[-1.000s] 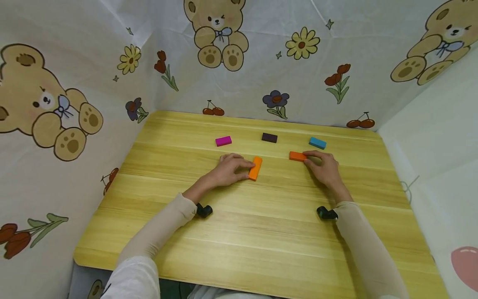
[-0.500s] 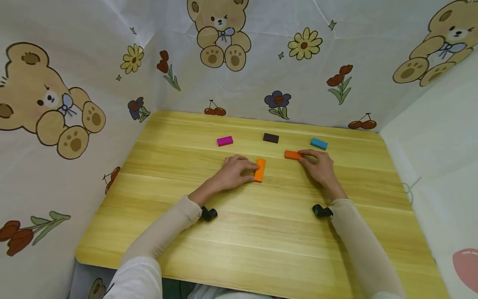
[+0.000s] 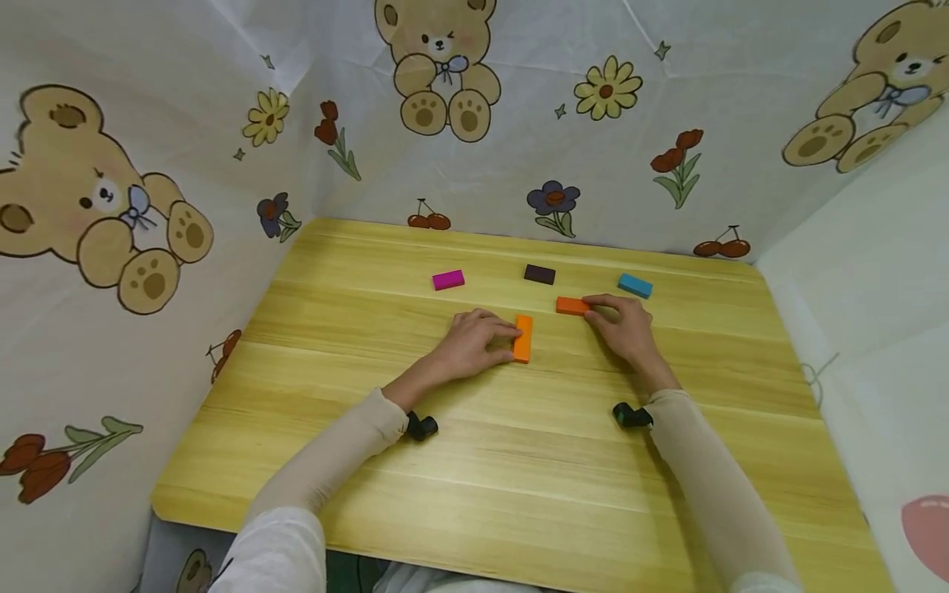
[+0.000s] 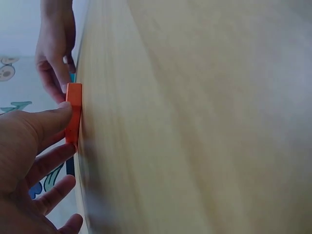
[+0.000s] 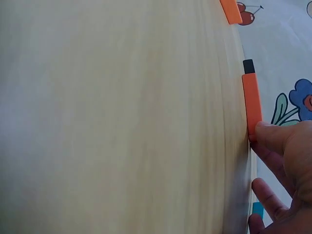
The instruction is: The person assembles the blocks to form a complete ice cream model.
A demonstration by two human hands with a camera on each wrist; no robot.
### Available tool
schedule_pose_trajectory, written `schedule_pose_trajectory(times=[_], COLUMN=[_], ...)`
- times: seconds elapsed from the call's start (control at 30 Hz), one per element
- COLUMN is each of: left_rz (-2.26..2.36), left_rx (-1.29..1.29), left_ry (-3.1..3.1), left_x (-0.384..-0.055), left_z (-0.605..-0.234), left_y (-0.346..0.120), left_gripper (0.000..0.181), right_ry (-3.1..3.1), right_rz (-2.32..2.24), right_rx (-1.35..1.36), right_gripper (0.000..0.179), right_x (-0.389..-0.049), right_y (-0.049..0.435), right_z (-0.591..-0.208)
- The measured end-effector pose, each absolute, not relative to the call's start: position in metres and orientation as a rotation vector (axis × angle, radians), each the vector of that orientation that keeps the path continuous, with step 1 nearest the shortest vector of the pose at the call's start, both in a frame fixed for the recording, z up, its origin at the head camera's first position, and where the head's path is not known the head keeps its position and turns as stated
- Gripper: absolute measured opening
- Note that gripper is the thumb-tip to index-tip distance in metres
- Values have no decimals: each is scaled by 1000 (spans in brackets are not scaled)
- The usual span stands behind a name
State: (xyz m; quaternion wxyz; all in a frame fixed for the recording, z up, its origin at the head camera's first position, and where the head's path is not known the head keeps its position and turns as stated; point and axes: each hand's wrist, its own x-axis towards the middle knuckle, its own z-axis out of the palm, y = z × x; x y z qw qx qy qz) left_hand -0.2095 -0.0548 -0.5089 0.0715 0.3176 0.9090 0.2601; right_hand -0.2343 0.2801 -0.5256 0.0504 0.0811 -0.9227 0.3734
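Near the middle of the table, an orange block lies lengthwise, pointing away from the person. My left hand pinches it from its left side; in the left wrist view the thumb and a finger touch the block. To the right and farther back, a red-orange block lies crosswise. Its right end is between the thumb and finger of my right hand, as the right wrist view shows on that block. A gap separates the two blocks.
Behind the hands, a magenta block, a dark brown block and a blue block lie in a loose row. The wooden table meets a bear-print cloth at its back edge.
My left hand has shifted right with the orange block, which has turned to point more directly away. My right hand has slid the red-orange block left, narrowing the gap.
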Motion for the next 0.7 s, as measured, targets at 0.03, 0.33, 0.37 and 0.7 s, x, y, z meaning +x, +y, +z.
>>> schedule_pose_trajectory(times=[0.03,0.33,0.37,0.7], left_rz=[774,742,738,718], left_rx=[960,968,965,952], left_ry=[2731,2739,2741,2764], left_x=[-210,-208,-208,-206], left_z=[-509,-512,-512,-512], left_y=[-53,-42,-41,-31], left_gripper=[47,48,48,48], right_ry=[-2810,-2800,-2798,-2825], right_rz=[1145,1170,1172,1174], right_rx=[250,280,284,269], right_gripper=[33,32,32,32], right_x=[-235,-240,-240,-244], right_y=[279,265,263,248], right_z=[-526,-528,-528,-525])
